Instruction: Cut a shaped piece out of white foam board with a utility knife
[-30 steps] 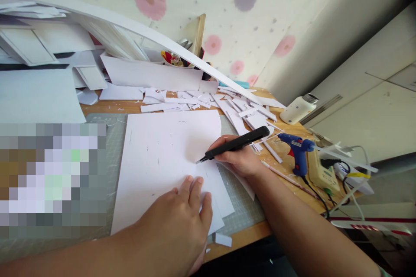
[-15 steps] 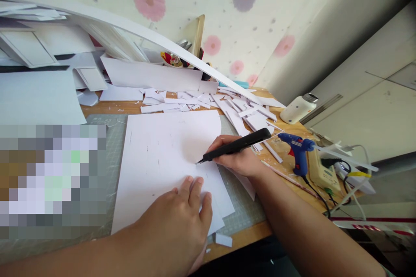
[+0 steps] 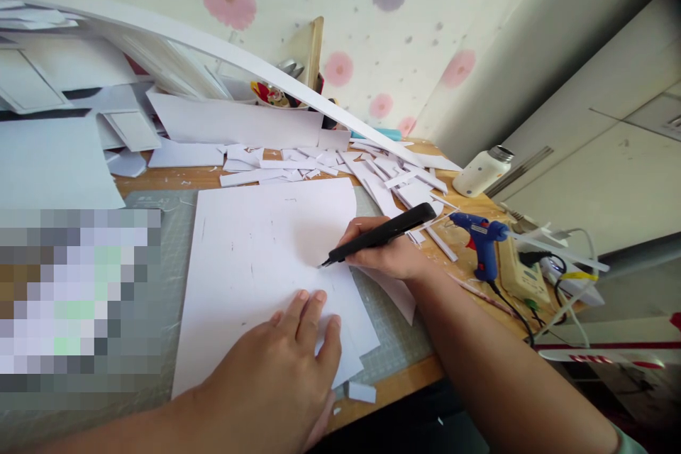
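A black craft knife [image 3: 381, 234] is gripped in my right hand [image 3: 380, 250], its thin tip touching a large white board sheet [image 3: 234, 248]. My left hand [image 3: 284, 351] lies spread across the sheet's lower part, fingers stretched toward the knife tip, holding nothing. Short dark marks are scattered over the sheet, and its lower right corner is stepped. Beneath it lies a grey-green gridded cutting mat [image 3: 159, 241]. Another white piece [image 3: 396, 291] pokes out under my right wrist.
White offcuts [image 3: 298, 163] litter the table's back. A blue glue gun [image 3: 482, 237] with its cord stands at the right, near a power strip [image 3: 524, 277] and a white bottle [image 3: 484, 170]. A long white strip [image 3: 255, 67] arches behind. A small white block [image 3: 362, 391] sits at the front edge.
The whole view has shifted slightly, so everything appears a little further left. Both hands and the knife hold nearly the same place on the sheet.
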Demonstrator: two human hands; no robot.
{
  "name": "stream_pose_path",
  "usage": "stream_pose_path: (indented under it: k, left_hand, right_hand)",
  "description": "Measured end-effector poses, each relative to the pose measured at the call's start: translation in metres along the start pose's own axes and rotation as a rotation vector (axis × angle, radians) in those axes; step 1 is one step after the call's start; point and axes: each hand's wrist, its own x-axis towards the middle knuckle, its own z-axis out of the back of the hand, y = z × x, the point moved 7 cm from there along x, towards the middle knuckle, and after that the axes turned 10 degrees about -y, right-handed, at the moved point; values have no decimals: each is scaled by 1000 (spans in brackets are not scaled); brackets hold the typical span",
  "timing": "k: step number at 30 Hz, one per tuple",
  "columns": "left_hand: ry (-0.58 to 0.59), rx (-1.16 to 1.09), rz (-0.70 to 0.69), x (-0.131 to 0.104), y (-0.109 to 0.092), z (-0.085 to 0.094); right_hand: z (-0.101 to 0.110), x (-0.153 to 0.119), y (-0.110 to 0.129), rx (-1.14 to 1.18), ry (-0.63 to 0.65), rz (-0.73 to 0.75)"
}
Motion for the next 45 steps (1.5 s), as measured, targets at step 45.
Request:
stream_pose_path:
  k: [45]
  left_hand:
    - [-17, -7, 14, 10, 2, 5]
  right_hand:
    - [-14, -60, 14, -442, -713, 280]
